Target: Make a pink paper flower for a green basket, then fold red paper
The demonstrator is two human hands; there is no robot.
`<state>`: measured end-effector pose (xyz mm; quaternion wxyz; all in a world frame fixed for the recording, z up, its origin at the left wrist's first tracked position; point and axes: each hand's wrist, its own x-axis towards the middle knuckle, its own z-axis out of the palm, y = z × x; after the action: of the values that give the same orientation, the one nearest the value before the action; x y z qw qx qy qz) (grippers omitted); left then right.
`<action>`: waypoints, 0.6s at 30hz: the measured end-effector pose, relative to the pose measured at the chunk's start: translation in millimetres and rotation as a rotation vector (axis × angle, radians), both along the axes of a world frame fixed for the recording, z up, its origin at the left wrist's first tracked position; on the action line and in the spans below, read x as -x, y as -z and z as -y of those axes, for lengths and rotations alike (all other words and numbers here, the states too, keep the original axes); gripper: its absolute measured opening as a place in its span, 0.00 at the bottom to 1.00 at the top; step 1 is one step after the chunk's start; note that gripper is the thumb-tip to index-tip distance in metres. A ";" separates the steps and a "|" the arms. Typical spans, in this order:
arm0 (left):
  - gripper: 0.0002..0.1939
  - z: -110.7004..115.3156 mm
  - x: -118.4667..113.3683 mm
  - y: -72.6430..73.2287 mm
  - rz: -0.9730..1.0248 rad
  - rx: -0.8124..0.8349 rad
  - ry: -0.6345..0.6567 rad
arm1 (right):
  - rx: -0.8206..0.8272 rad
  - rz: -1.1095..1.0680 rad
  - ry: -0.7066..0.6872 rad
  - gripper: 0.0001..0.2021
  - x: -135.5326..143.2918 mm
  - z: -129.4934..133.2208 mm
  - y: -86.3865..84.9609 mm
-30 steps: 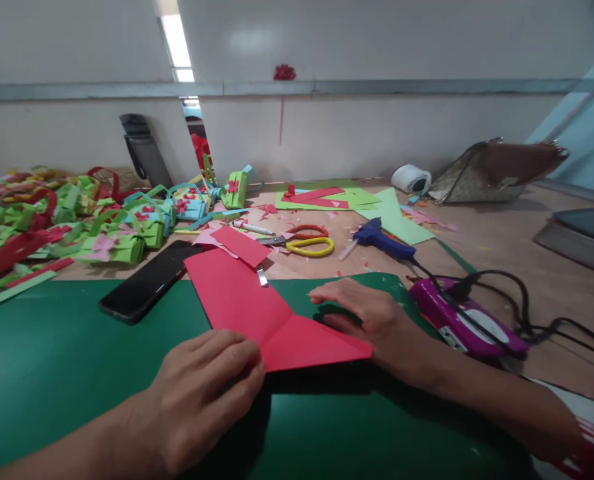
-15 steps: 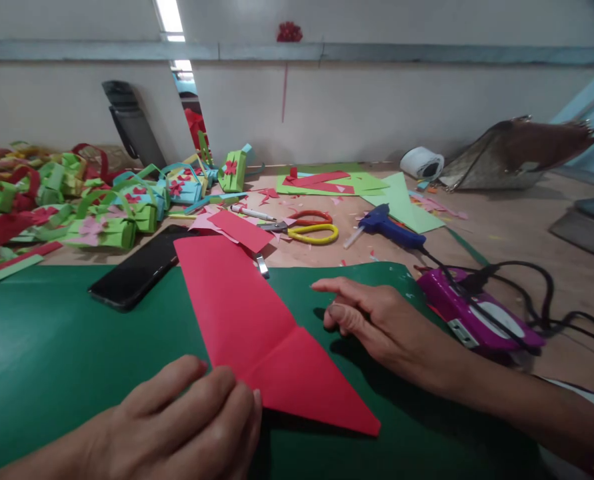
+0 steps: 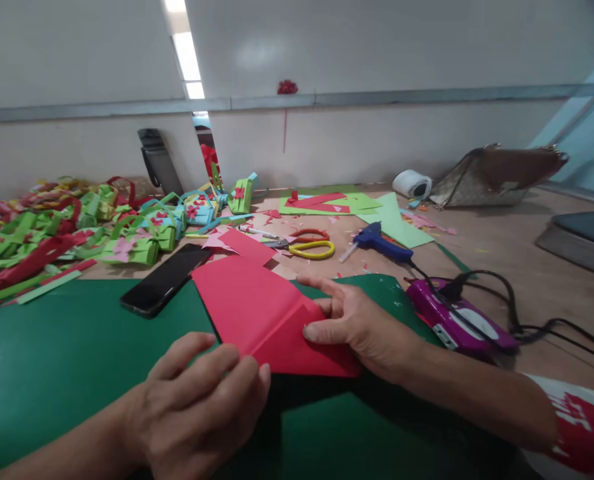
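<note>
A creased sheet of red paper is held up over a green mat, with a fold line running across it. My left hand pinches its near left edge, fingers curled and thumb tip hidden behind the knuckles. On the right part of the sheet my right hand has its thumb on top and its fingers at the far side, partly hidden by the paper. Just beyond the sheet lie a smaller red paper piece and a pair of scissors with red and yellow handles.
A black phone lies left of the sheet. Several paper baskets crowd the far left. To the right are a blue glue gun, a purple power strip with black cables, and a handbag. A bottle leans on the wall.
My right hand has moved from beside the red paper onto its right part and grips it. That end of the sheet has come up. The camera view has tilted up.
</note>
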<state>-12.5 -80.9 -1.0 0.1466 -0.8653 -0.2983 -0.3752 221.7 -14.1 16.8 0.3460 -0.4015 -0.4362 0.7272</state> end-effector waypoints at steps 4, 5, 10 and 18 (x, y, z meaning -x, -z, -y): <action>0.06 -12.4 -4.0 -7.3 0.280 0.281 0.043 | -0.240 0.035 0.121 0.43 -0.8 -4.1 -10.0; 0.08 -15.4 -5.3 -6.7 0.359 0.515 0.055 | -0.298 0.043 0.139 0.44 -1.2 -5.1 -12.3; 0.22 -34.1 -12.5 -0.2 0.790 1.443 0.243 | -0.699 0.167 0.186 0.42 -4.8 -4.0 -13.1; 0.07 -46.2 -20.5 -8.8 0.625 1.011 0.153 | -1.433 0.698 0.321 0.36 -19.1 -7.9 2.9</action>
<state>8.0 -34.7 7.7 -0.4056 -0.6954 -0.4056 -0.4329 240.8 -6.2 13.9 0.4629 -0.3440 -0.8156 0.0458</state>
